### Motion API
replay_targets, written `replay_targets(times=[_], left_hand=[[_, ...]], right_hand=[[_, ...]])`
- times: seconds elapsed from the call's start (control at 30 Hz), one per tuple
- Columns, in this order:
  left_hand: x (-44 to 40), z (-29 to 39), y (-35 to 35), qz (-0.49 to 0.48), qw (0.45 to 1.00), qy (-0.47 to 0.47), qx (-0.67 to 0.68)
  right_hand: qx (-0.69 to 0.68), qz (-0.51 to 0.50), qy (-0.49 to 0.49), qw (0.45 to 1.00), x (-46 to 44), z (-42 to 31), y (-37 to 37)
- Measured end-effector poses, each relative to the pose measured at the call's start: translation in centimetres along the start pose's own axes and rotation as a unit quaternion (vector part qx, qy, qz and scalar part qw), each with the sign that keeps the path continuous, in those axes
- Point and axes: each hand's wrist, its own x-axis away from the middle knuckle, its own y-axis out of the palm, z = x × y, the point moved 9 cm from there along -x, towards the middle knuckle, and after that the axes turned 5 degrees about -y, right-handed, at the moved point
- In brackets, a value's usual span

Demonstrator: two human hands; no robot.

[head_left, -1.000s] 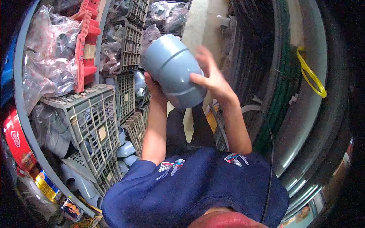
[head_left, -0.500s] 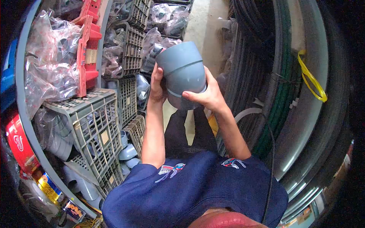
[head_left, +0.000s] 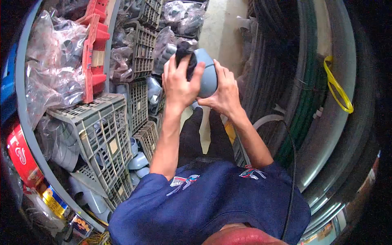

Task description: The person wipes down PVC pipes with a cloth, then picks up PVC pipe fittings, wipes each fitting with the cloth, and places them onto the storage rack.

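Note:
A grey plastic pipe elbow (head_left: 208, 77) is held up in front of me, over the aisle. My right hand (head_left: 225, 90) grips its right side, thumb beneath and fingers along the wall. My left hand (head_left: 182, 83) is at the elbow's left side, its fingers over a bunched black cloth (head_left: 185, 50) that lies against the fitting. The hand and cloth hide part of the elbow.
On the left, shelves carry grey plastic crates (head_left: 102, 134), a red bin (head_left: 96, 57) and bagged fittings (head_left: 61, 61). Long dark pipes (head_left: 281, 81) line the right side, with a yellow strap (head_left: 337, 90) around some. Loose grey fittings (head_left: 139, 161) lie low at left.
The elbow has turned in my hands. My left hand has moved from its side to across it, with the black cloth now showing under the fingers. The right hand has shifted its grip.

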Motion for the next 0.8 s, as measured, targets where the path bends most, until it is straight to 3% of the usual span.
replay_targets(times=[0.07, 0.13, 0.2, 0.23, 0.33, 0.43, 0.47, 0.57, 0.6, 0.7, 0.73, 0.77, 0.8], left_hand=[[-1.0, 0.9, 0.6, -0.023, 0.999, 0.014, -0.043], [-1.9, 0.7, 1.7, -0.043, 0.996, 0.021, -0.079], [-1.8, 2.4, 4.5, -0.114, 0.949, 0.136, -0.260], [-1.9, 2.8, 5.8, -0.119, 0.937, 0.167, -0.283], [-1.6, 1.1, 11.1, -0.237, 0.911, 0.229, -0.247], [-1.8, 0.6, 10.4, -0.246, 0.914, 0.264, -0.187], [-2.5, 1.1, 8.4, -0.195, 0.933, 0.260, -0.157], [-4.1, -1.0, 3.3, -0.074, 0.979, 0.185, -0.050], [-4.4, -2.9, 2.7, -0.134, 0.987, 0.066, 0.058], [-3.0, -8.0, 3.5, -0.082, 0.946, -0.062, 0.307], [-2.2, -10.1, 5.2, -0.044, 0.941, -0.037, 0.333], [-0.8, -11.0, 7.2, -0.020, 0.876, -0.116, 0.469], [0.9, -11.6, 9.3, 0.005, 0.784, -0.192, 0.590]], right_hand=[[-0.025, 0.004, 0.013, 1.000, 0.4, 0.3, 1.2], [0.037, 0.014, 0.001, 0.999, 0.9, 0.1, 1.5], [0.048, 0.016, -0.008, 0.999, 1.4, -0.2, 2.3], [0.062, -0.018, -0.021, 0.998, 1.6, -0.6, 3.4], [0.083, -0.052, -0.064, 0.993, 2.3, -1.5, 5.8], [0.091, -0.010, -0.094, 0.991, 2.3, -1.7, 5.2], [0.091, -0.012, -0.094, 0.991, 2.0, -1.5, 4.9], [0.066, 0.064, -0.048, 0.995, 1.1, -0.3, 2.0], [0.065, 0.092, -0.053, 0.992, 0.6, 0.1, 1.0], [0.034, 0.115, -0.032, 0.992, -0.4, 0.4, -0.1], [-0.106, 0.117, 0.038, 0.987, -0.4, 2.0, 0.8], [-0.244, 0.115, 0.105, 0.957, -0.6, 3.4, 1.8], [-0.243, 0.114, 0.101, 0.958, -0.9, 3.2, 1.8]])
